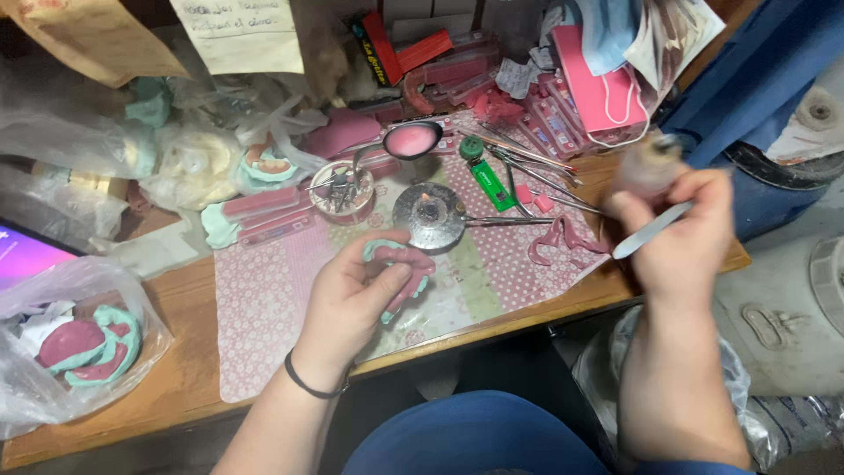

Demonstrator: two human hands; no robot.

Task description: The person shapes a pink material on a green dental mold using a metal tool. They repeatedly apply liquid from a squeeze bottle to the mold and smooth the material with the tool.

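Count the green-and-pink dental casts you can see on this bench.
3: one dental cast in the left hand, one by the metal dish, one in the plastic bag at left, which may hide more.

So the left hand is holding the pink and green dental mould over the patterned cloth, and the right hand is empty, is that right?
Not quite. In the head view the right hand is not empty: it holds a slim pale tool and a small blurred object. The rest stands: the left hand holds the pink and green dental mould over the patterned cloth.

Left hand (356, 295) curled, right hand (677, 229) raised, fingers closed
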